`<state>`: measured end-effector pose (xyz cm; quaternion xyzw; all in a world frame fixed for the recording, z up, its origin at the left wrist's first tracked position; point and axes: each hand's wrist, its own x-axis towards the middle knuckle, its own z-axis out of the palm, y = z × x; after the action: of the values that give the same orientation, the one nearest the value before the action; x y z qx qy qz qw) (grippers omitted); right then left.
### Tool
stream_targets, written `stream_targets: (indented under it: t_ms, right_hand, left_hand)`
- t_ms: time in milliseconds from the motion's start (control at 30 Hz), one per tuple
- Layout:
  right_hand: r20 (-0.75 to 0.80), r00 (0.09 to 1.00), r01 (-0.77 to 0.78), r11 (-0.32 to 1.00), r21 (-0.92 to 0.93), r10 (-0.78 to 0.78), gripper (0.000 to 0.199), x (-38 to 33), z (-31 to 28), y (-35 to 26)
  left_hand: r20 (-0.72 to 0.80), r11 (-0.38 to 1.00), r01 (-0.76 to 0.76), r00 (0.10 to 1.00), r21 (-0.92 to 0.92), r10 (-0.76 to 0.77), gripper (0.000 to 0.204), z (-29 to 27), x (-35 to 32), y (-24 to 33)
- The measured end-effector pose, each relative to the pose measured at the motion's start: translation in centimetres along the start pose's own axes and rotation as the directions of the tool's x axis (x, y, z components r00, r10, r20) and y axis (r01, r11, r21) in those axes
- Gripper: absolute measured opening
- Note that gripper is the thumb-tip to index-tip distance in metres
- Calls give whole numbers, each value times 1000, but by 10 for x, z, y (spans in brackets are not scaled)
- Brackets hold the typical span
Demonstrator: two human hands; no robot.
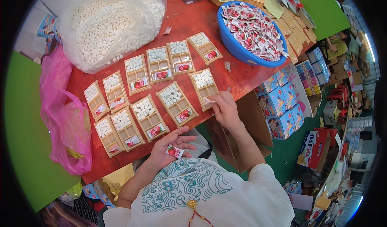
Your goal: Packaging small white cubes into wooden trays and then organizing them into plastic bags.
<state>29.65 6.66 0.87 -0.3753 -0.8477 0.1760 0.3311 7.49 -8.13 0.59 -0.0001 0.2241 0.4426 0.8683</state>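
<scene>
At the table's front edge, my left hand (172, 144) lies palm up with its fingers loosely apart, holding a small strawberry-printed sachet (174, 151) in the palm. My right hand (226, 109) pinches another sachet (209, 101) between thumb and fingertips. It is over the front compartments of a beige divided tray (196, 91), whose back compartment holds white cubes (203, 78). Left of it, another tray (171, 106) has white cubes at the back and a sachet (183, 115) in a front compartment. Several similar trays stand in two rows, each with cubes and a sachet.
A big clear bag of white cubes (100, 25) sits at the back left, near a pink plastic bag (66, 118). A blue basin (225, 37) heaped with sachets stands back right. Below the table's right edge are a cardboard carton (252, 122) and stacked blue boxes (280, 102).
</scene>
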Motion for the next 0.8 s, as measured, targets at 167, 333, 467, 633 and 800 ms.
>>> stream_targets:
  t_ms: [167, 333, 467, 633, 800]
  right_hand:
    - [44, 997, 67, 985, -162, -61, 26, -2, 3, 21]
    - [47, 997, 75, 979, -189, -67, 30, -3, -7, 9]
    - [44, 996, 88, 980, -181, -81, 28, -6, -8, 9]
    - [82, 992, 116, 965, -236, -99, 26, -15, -10, 8]
    - [96, 989, 136, 950, -280, -114, 26, -13, -9, 2]
  left_hand:
    - [-12, 1000, -19, 1000, -24, 19, 45, -1, 2, -1]
    - [-40, 999, -37, 999, -26, 36, 43, -5, 2, 4]
    - [-43, 999, -43, 998, -23, 42, 43, -3, 2, 4]
    - [-25, 997, -75, 997, -8, 75, 42, -3, -3, -1]
    - [13, 996, -74, 997, -44, 75, 40, -5, -2, -3]
